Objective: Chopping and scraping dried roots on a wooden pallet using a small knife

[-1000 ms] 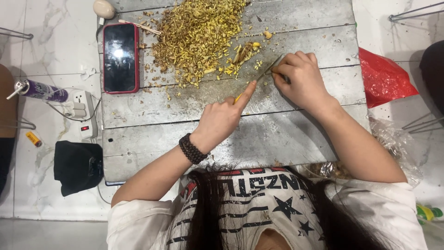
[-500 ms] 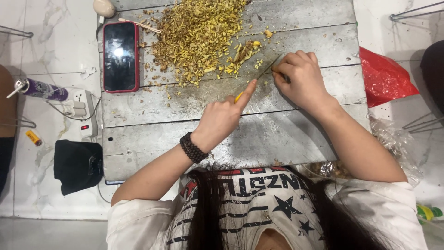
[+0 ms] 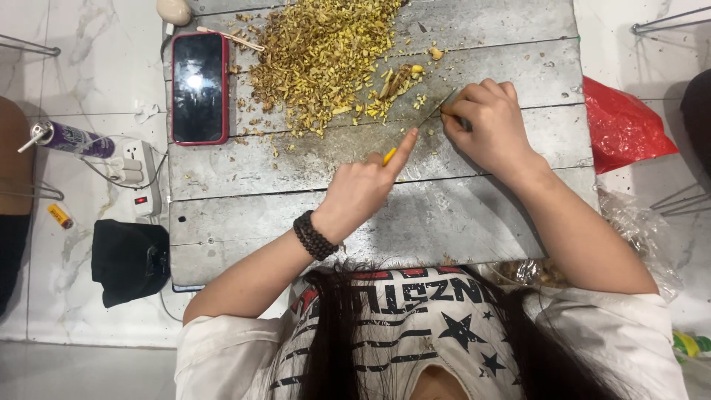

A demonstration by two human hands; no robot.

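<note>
A grey wooden plank table is used so the big heap of yellow-brown chopped bits stays close. A thin yellow-green stalk is pinched at both ends, likely to keep it steady: the left hand is closed on the yellow tip, the right hand on the green end.

A thin green stalk lies slanted on the grey boards, its upper end pinched in the right hand and its lower end under the tip of the left hand's forefinger. A small yellow-handled tool pokes out of the left hand, just beside that finger. Just above and left of both hands spreads a loose heap of chopped yellow-green bits.
</note>
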